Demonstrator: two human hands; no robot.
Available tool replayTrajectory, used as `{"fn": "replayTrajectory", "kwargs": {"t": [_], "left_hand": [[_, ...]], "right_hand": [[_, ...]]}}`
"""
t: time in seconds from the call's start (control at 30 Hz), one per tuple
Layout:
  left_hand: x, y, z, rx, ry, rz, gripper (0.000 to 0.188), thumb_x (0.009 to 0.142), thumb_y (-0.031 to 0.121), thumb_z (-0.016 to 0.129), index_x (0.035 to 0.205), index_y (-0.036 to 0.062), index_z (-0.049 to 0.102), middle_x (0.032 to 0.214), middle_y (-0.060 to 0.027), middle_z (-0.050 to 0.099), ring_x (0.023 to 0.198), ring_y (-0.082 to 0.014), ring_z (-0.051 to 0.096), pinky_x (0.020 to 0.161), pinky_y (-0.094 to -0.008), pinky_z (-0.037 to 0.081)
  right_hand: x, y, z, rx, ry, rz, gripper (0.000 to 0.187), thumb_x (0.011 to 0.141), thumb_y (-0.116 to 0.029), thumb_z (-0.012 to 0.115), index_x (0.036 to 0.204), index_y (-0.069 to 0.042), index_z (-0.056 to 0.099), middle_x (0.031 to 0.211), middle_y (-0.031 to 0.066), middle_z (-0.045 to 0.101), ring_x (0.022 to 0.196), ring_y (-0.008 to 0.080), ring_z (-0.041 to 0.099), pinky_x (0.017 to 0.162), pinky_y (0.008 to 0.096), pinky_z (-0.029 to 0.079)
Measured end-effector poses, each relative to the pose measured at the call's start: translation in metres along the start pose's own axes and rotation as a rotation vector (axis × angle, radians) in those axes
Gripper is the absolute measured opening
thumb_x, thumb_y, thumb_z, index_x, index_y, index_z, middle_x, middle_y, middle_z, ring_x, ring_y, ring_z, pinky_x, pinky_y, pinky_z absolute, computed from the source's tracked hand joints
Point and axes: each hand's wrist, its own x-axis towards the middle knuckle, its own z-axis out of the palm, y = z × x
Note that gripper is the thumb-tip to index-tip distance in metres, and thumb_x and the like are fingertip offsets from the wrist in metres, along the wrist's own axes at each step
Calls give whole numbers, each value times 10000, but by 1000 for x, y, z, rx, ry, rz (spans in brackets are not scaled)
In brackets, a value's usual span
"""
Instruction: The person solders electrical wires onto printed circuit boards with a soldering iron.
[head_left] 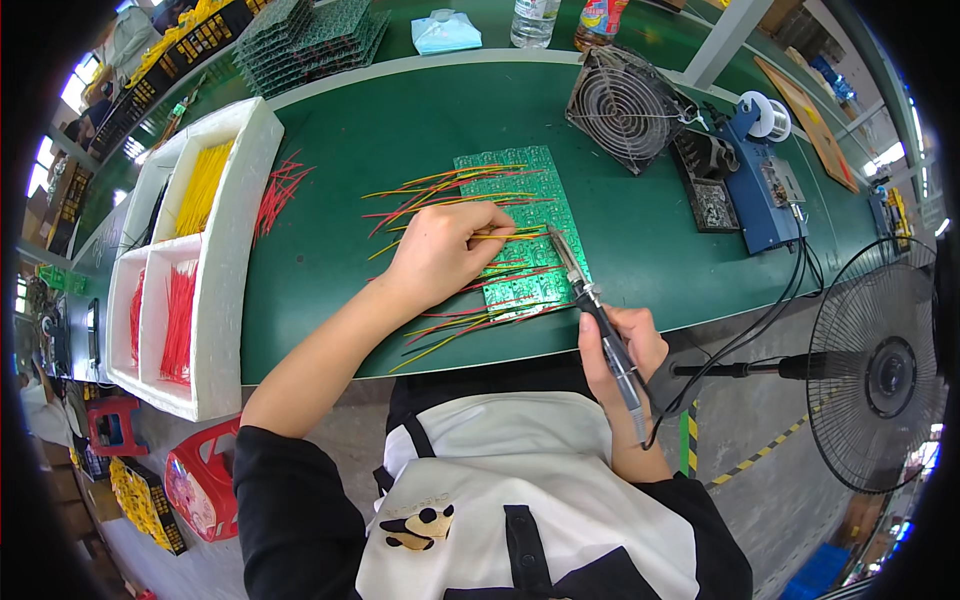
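Observation:
A green circuit board panel lies on the green tabletop in front of me, with several red, yellow and dark wires sticking out over its left side. My left hand is closed in a pinch on a yellow wire, whose end reaches the board. My right hand is wrapped round a soldering iron. The iron's tip points up and left, meeting the board close to that wire's end. Whether tip and wire touch is too small to tell.
At left stands a white foam box of yellow and red wires, with loose red wires beside it. A square fan, a blue soldering station and a solder spool sit at right. A black round fan stands off the table edge.

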Motion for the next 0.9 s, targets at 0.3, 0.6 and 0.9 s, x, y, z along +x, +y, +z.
{"fn": "replayTrajectory", "kwargs": {"t": [0.3,0.6,0.9], "left_hand": [[0,-2,1,14,-5,6,71,757,64,632,818,29,626,700,-99,630,574,-204,609,542,-291,487],[0,7,-8,128,-52,41,50,796,42,613,842,23,612,690,-69,599,503,-155,520,497,-269,447],[-9,29,-22,358,14,545,129,666,24,587,786,48,543,619,-64,543,498,-249,538,460,-339,443]], "right_hand": [[17,0,-14,358,246,343,177,827,-75,626,871,1,472,631,73,579,546,69,543,500,191,428],[51,31,-24,598,259,455,166,849,-112,614,818,-33,471,577,43,510,454,55,418,576,265,512],[49,32,-24,559,290,452,156,852,-91,606,842,-23,467,589,53,529,459,69,455,593,276,517]]}}
